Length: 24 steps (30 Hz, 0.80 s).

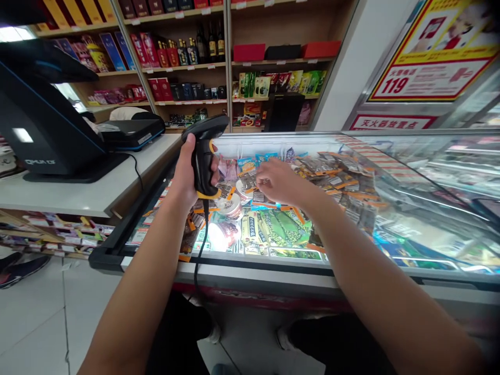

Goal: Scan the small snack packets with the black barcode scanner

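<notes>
My left hand (186, 174) is wrapped round the grip of a black barcode scanner (205, 151) with orange trim, held upright over the open chest freezer (250, 263). Its black cable (199, 245) hangs down over the freezer's front rim. My right hand (280, 181) reaches into the freezer among packets of frozen goods, fingers curled on a dark packet (250, 181). Round tubs (229, 205) and green packets (281, 229) lie just below both hands.
A glass sliding lid (410, 177) covers the freezer's right part. To the left a white counter (78, 195) carries a black till screen (39, 120) and a printer (130, 130). Shelves with boxes and bottles (187, 52) stand behind. A red and yellow poster (437, 52) hangs at the right.
</notes>
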Each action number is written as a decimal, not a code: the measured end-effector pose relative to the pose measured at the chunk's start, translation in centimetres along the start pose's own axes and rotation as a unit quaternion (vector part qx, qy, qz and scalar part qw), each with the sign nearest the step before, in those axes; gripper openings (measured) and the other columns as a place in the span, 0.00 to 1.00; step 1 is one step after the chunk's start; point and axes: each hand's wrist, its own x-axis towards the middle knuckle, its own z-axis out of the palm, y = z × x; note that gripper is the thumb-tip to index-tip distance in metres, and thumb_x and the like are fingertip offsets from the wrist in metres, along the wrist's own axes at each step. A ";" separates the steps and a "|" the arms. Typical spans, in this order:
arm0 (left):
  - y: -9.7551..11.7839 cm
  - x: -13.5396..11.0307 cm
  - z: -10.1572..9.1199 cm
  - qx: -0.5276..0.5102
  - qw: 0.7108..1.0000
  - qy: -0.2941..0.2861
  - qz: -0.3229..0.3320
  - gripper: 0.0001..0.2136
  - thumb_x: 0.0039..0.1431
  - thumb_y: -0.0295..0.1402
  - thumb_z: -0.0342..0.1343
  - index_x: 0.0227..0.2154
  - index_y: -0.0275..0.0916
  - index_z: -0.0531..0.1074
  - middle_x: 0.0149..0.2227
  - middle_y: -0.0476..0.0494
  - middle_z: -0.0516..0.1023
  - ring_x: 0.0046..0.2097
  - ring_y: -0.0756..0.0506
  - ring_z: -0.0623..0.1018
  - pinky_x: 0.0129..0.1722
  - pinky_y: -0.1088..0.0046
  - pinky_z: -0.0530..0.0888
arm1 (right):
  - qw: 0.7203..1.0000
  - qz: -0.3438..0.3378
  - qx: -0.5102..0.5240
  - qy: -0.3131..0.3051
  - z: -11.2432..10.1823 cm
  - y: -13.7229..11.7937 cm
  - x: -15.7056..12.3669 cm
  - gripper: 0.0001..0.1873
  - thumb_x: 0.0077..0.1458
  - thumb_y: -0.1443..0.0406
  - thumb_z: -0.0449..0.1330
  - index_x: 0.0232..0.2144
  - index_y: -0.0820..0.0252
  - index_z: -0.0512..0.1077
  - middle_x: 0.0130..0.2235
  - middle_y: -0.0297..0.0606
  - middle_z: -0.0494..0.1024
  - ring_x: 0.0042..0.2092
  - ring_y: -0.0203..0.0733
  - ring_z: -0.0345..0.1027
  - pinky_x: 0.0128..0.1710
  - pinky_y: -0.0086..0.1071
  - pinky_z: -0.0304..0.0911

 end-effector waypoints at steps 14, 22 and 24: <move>-0.6 0.4 -0.3 -0.003 0.997 0.077 0.025 0.25 0.64 0.62 0.49 0.32 0.43 0.68 0.19 0.52 0.71 0.16 0.51 0.71 0.16 0.76 0.64 | 0.986 0.039 -0.089 -0.133 9.2 -3.0 1.1 0.24 0.64 0.62 0.64 0.60 0.60 0.70 0.57 0.58 0.75 0.61 0.68 0.66 0.56 0.59 0.67; -1.0 0.3 0.1 0.002 0.999 0.039 0.019 0.26 0.63 0.63 0.49 0.34 0.42 0.70 0.19 0.52 0.70 0.16 0.51 0.71 0.15 0.75 0.63 | 0.996 0.080 0.019 -0.021 4.7 -1.8 1.4 0.07 0.57 0.71 0.59 0.35 0.58 0.76 0.43 0.45 0.80 0.47 0.53 0.74 0.50 0.46 0.68; -1.1 0.2 0.1 0.013 0.999 0.028 0.019 0.26 0.63 0.63 0.49 0.34 0.42 0.70 0.19 0.52 0.70 0.16 0.51 0.71 0.15 0.76 0.63 | 0.994 0.095 0.047 0.029 3.9 -1.2 1.6 0.10 0.55 0.74 0.55 0.31 0.57 0.74 0.40 0.44 0.80 0.45 0.52 0.74 0.49 0.45 0.67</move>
